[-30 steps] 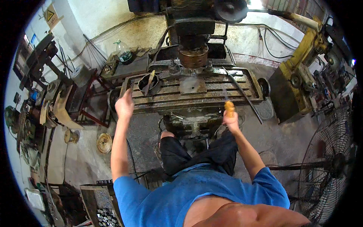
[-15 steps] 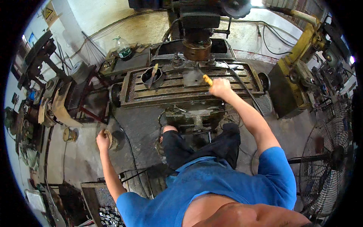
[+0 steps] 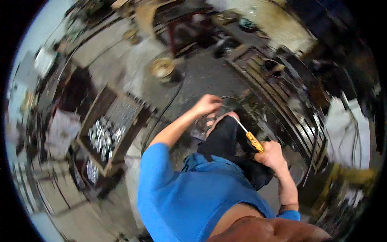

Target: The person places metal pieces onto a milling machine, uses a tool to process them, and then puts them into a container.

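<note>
My right hand is closed round the yellow handle of a screwdriver, in front of my dark trousers. Its thin metal shaft points up and left, away from my body. My left hand is held out at the front left with its fingers curled in. Those fingers are blurred, and whatever they may hold is hidden. Beneath and beside that hand a sandalled foot shows on the dark floor.
To the left stands an open box with shiny metal pieces. A round bucket is on the floor beside a black cable. At the right is the slotted machine table, carrying a dark pot.
My view and body have turned left, away from the machine. The right hand has drawn back from the machine table toward my body, with the screwdriver still in it.
</note>
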A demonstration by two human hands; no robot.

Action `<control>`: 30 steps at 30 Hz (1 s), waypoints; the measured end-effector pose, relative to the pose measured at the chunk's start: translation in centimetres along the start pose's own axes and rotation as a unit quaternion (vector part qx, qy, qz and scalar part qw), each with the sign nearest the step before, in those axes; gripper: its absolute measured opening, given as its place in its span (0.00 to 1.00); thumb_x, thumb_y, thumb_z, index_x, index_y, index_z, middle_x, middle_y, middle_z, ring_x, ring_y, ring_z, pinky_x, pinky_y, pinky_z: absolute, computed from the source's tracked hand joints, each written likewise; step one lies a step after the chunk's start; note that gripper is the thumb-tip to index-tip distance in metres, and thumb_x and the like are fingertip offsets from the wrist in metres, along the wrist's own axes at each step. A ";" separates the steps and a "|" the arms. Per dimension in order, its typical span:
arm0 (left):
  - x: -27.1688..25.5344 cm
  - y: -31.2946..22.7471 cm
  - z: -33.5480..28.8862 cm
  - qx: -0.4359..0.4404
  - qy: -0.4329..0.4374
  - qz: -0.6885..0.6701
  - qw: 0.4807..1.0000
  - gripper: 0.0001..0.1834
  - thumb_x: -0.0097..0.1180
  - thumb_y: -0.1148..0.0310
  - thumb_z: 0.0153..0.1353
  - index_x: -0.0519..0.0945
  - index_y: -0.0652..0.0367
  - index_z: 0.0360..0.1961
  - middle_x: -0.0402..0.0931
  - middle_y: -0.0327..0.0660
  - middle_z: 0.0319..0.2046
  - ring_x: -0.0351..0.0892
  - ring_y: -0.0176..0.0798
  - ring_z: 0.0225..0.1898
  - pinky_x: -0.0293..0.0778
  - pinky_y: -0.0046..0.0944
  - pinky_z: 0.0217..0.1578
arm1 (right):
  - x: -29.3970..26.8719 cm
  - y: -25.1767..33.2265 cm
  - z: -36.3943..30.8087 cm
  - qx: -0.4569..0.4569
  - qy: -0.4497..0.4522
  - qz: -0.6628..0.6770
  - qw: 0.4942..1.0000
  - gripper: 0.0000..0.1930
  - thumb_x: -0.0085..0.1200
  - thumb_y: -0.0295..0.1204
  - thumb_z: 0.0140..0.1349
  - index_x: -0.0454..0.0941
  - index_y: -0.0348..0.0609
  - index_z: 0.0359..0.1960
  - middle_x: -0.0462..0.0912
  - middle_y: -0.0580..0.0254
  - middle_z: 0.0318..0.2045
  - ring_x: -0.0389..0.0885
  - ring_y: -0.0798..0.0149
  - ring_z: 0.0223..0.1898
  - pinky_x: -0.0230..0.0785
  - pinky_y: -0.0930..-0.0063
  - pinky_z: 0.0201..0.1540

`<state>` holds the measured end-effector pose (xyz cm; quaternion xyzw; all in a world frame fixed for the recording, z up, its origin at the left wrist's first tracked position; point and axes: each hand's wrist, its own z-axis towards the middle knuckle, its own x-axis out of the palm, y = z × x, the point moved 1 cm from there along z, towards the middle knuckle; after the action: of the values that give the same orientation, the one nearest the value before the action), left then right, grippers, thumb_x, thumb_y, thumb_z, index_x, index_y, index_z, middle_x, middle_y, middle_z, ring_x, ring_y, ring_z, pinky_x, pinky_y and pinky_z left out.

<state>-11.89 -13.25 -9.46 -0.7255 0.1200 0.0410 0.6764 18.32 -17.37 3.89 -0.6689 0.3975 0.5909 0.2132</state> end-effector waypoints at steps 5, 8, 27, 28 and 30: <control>-0.7 1.4 -1.3 -0.065 -0.065 -0.262 0.961 0.21 0.47 0.81 0.50 0.70 0.68 0.49 0.78 0.47 0.26 0.73 0.29 0.22 0.70 0.28 0.23 | 2.7 2.9 4.6 -0.040 -0.008 0.045 0.998 0.11 0.49 0.35 0.33 0.73 0.38 0.13 0.73 0.43 0.15 0.74 0.42 0.22 0.68 0.54 0.29; -3.5 2.3 -4.4 -0.084 -0.126 -0.252 0.956 0.22 0.49 0.79 0.49 0.70 0.67 0.48 0.78 0.45 0.27 0.74 0.30 0.25 0.71 0.29 0.28 | 1.9 5.2 6.9 -0.073 0.056 0.057 0.994 0.12 0.49 0.36 0.34 0.72 0.38 0.13 0.73 0.42 0.16 0.74 0.41 0.23 0.67 0.55 0.30; -28.3 15.4 -30.9 -0.460 -0.226 0.629 0.585 0.10 0.51 0.67 0.50 0.79 0.51 0.34 0.75 0.44 0.37 0.78 0.44 0.38 0.72 0.45 0.33 | 1.1 5.9 6.1 -0.063 0.059 0.092 0.992 0.12 0.49 0.33 0.32 0.72 0.38 0.19 0.72 0.41 0.17 0.72 0.40 0.23 0.64 0.53 0.28; -28.6 15.5 -30.7 -0.464 -0.212 0.631 0.585 0.10 0.51 0.67 0.50 0.79 0.50 0.34 0.75 0.43 0.36 0.78 0.44 0.38 0.72 0.45 0.33 | 0.9 6.2 6.2 -0.061 0.060 0.093 0.992 0.12 0.49 0.33 0.32 0.72 0.38 0.20 0.72 0.41 0.17 0.72 0.40 0.24 0.64 0.53 0.28; -28.5 15.5 -30.9 -0.467 -0.203 0.633 0.583 0.10 0.53 0.67 0.48 0.80 0.50 0.34 0.76 0.42 0.36 0.78 0.43 0.38 0.71 0.45 0.33 | 0.5 6.5 6.2 -0.063 0.062 0.097 0.991 0.14 0.49 0.33 0.32 0.74 0.39 0.22 0.73 0.41 0.17 0.73 0.40 0.24 0.65 0.53 0.29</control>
<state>-46.16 -41.37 -15.66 -0.6546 0.3725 0.6556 0.0546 9.41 -16.69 3.28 -0.6743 0.4354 0.5900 0.0872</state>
